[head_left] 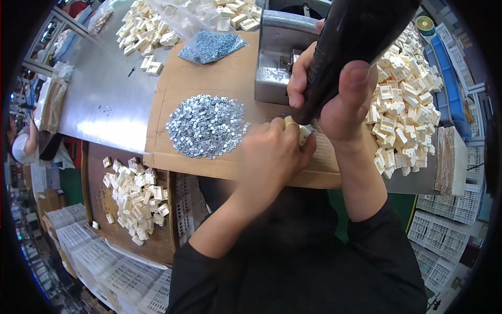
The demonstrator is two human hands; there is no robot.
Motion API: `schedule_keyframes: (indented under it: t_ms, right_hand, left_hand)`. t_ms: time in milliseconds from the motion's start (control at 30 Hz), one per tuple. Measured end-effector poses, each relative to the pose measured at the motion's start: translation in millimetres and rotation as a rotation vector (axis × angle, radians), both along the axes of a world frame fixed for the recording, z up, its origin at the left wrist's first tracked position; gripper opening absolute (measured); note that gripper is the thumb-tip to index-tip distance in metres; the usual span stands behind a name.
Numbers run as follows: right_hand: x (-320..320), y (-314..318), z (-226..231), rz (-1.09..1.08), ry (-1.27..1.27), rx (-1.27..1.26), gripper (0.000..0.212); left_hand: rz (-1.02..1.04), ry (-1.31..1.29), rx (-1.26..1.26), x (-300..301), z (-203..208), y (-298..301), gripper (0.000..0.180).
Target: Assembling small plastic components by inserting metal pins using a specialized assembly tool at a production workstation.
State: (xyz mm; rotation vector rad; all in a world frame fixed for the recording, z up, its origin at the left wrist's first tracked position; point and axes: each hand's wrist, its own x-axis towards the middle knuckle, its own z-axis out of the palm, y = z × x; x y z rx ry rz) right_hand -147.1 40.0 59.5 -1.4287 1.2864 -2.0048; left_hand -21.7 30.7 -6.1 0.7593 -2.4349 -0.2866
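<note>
My right hand [348, 102] is wrapped round a thick black power screwdriver [361, 39], which slants down to the left. Its narrow end meets a small cream plastic part [304, 134] that my left hand [272, 152] pinches over the cardboard sheet [209, 170]. A yellow band circles one finger of that hand, and the fingers cover much of the part. The tool's very tip is hidden. To the left of my left hand lies a round heap of small square metal pieces [206, 125]. Just beyond the hands stands a grey metal box-shaped device [274, 63].
Cream parts lie piled on the right [400, 104], at the back left [146, 29] and in a brown tray [97, 201] at lower left. A clear bag of small bluish metal bits [212, 46] rests on the cardboard. Blue bins [449, 78] stand far right.
</note>
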Motion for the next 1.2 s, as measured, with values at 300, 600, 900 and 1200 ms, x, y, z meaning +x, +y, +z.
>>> schedule_keyframes:
  t_ms: [300, 600, 900, 1200]
  right_hand:
    - [-15.5, 21.4, 9.8, -0.021, 0.027, -0.051, 0.095]
    - [-103.8, 168.9, 2.8, -0.469, 0.351, 0.423, 0.017]
    - [-100.7, 140.2, -14.5, -0.524, 1.041, 0.705, 0.022]
    - [-103.2, 121.6, -22.6, -0.453, 1.130, 0.989, 0.029]
  left_hand:
    - [-0.004, 0.046, 0.049, 4.1, 5.1, -5.4, 0.036]
    - [0.510, 0.109, 0.101, 207.1, 9.4, -37.0, 0.032]
    - [1.187, -0.567, 0.139, 325.3, 15.8, -24.9, 0.057]
    - [0.488, 0.093, 0.237, 174.6, 26.6, -34.7, 0.026]
